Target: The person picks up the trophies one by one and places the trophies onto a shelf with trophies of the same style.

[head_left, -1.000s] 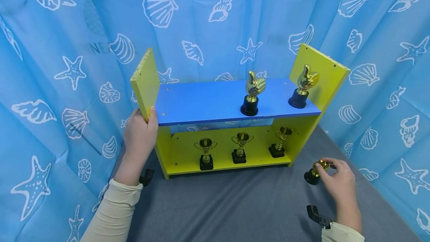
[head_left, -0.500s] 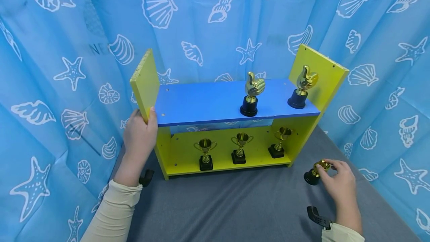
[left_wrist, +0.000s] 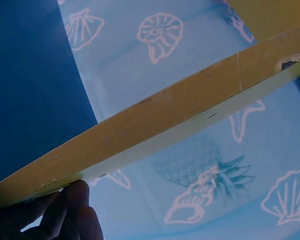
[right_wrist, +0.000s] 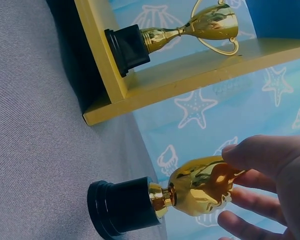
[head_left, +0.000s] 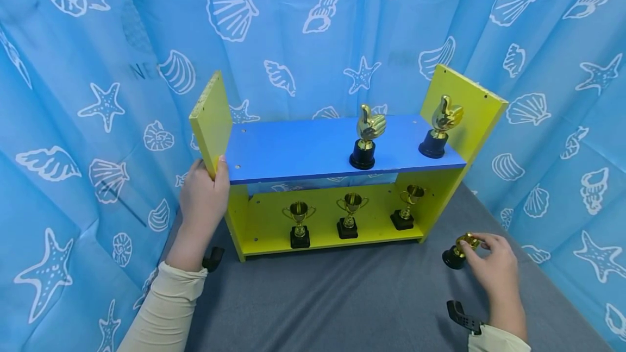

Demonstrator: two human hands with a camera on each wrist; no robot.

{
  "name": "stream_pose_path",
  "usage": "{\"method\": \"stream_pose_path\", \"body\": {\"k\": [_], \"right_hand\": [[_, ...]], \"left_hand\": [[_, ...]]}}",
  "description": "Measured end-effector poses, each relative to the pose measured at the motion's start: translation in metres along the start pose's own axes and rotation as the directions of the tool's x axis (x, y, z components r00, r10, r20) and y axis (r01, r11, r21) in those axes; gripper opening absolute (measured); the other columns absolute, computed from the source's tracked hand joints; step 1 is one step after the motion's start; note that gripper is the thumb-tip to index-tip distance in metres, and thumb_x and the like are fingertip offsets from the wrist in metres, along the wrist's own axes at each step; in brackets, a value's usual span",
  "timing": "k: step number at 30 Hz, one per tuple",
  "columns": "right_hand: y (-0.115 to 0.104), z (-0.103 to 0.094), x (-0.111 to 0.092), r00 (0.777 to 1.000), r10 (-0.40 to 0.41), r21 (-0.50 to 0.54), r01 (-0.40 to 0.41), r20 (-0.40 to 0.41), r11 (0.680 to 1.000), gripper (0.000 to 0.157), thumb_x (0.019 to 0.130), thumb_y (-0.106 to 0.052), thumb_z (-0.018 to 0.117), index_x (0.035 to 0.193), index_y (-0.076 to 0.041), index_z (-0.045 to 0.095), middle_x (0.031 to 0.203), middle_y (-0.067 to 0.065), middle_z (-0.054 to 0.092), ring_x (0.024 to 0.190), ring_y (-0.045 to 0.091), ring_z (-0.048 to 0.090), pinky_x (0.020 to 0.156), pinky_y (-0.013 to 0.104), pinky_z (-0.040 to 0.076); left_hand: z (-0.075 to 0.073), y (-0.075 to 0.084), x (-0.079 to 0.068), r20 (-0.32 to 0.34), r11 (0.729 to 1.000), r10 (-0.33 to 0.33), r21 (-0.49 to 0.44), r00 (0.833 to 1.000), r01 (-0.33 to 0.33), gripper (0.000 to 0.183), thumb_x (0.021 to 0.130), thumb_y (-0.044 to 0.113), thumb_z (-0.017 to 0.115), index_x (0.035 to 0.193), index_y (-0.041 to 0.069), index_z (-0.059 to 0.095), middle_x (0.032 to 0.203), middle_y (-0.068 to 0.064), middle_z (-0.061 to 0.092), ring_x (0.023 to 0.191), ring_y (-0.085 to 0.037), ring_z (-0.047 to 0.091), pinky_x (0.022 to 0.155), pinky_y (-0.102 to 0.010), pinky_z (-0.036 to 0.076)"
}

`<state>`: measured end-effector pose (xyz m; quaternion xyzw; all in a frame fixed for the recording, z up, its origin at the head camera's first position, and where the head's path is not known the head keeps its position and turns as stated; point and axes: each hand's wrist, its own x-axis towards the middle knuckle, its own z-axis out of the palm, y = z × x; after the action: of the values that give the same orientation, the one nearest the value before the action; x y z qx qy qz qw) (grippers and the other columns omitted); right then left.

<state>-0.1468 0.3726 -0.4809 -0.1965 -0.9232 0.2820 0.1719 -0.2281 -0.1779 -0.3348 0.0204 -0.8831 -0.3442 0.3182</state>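
Note:
My left hand (head_left: 204,192) grips the yellow left side panel (head_left: 213,124) of a two-tier shelf, thumb on its inner face. In the left wrist view the fingers (left_wrist: 76,205) lie against that panel's edge. To the right of the shelf, my right hand (head_left: 491,259) pinches a gold trophy (right_wrist: 200,185) with a round black base by its gold top. Two thumbs-up trophies stand on the blue upper board: one near its middle (head_left: 367,137) and one by the right panel (head_left: 442,126). On the yellow lower board are three gold cup trophies, left (head_left: 300,224), middle (head_left: 350,214) and right (head_left: 407,207).
A grey cloth (head_left: 342,297) covers the surface under the shelf. Behind and on both sides hangs a blue curtain (head_left: 303,42) with white shell and starfish prints. The yellow right side panel (head_left: 464,107) rises above the blue board.

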Motion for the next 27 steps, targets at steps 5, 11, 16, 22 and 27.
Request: {"method": "stream_pose_path", "body": {"k": [5, 11, 16, 22, 27], "right_hand": [[-0.0010, 0.0011, -0.0004, 1.000, 0.000, -0.005, 0.000, 0.003, 1.000, 0.046, 0.094, -0.034, 0.064, 0.123, 0.002, 0.061, 0.132, 0.027, 0.048, 0.114, 0.045, 0.050, 0.080, 0.059, 0.046], [-0.0001, 0.0020, 0.0005, 1.000, 0.014, 0.006, -0.014, 0.012, 1.000, 0.047, 0.094, -0.035, 0.063, 0.125, 0.001, 0.060, 0.132, 0.027, 0.048, 0.115, 0.044, 0.051, 0.081, 0.058, 0.046], [0.0013, 0.0025, 0.0012, 1.000, 0.026, 0.014, -0.027, 0.017, 1.000, 0.047, 0.094, -0.035, 0.063, 0.126, 0.000, 0.059, 0.132, 0.027, 0.048, 0.115, 0.044, 0.051, 0.081, 0.058, 0.047], [0.0035, 0.0053, 0.0017, 1.000, 0.021, 0.020, -0.021, -0.004, 1.000, 0.046, 0.092, -0.033, 0.066, 0.124, 0.000, 0.060, 0.128, 0.027, 0.051, 0.113, 0.044, 0.053, 0.079, 0.057, 0.048], [0.0049, 0.0066, 0.0023, 0.999, 0.039, 0.041, -0.039, -0.007, 0.998, 0.046, 0.092, -0.033, 0.067, 0.124, -0.001, 0.059, 0.128, 0.026, 0.051, 0.115, 0.044, 0.052, 0.079, 0.056, 0.048]], "left_hand": [[0.0000, 0.0005, -0.0002, 0.005, 1.000, -0.005, 0.002, 1.000, 0.005, 0.055, 0.102, 0.053, 0.031, 0.074, 0.008, 0.048, 0.076, -0.010, 0.046, 0.062, -0.025, 0.048, 0.051, -0.035, 0.038], [-0.0001, 0.0010, -0.0006, 0.010, 1.000, -0.013, 0.000, 1.000, 0.013, 0.055, 0.102, 0.054, 0.030, 0.076, 0.009, 0.048, 0.077, -0.010, 0.046, 0.063, -0.025, 0.048, 0.053, -0.034, 0.038], [-0.0003, 0.0011, -0.0006, 0.004, 1.000, -0.008, -0.002, 1.000, 0.008, 0.054, 0.102, 0.053, 0.031, 0.075, 0.008, 0.048, 0.076, -0.010, 0.045, 0.062, -0.025, 0.047, 0.052, -0.034, 0.038], [-0.0003, 0.0008, -0.0005, 0.003, 1.000, -0.010, -0.001, 1.000, 0.010, 0.054, 0.102, 0.053, 0.031, 0.075, 0.009, 0.048, 0.076, -0.010, 0.046, 0.061, -0.025, 0.048, 0.052, -0.034, 0.038], [0.0000, 0.0001, -0.0003, 0.001, 1.000, -0.010, 0.002, 1.000, 0.010, 0.055, 0.102, 0.053, 0.031, 0.073, 0.008, 0.048, 0.075, -0.010, 0.046, 0.060, -0.025, 0.048, 0.051, -0.035, 0.038]]}}
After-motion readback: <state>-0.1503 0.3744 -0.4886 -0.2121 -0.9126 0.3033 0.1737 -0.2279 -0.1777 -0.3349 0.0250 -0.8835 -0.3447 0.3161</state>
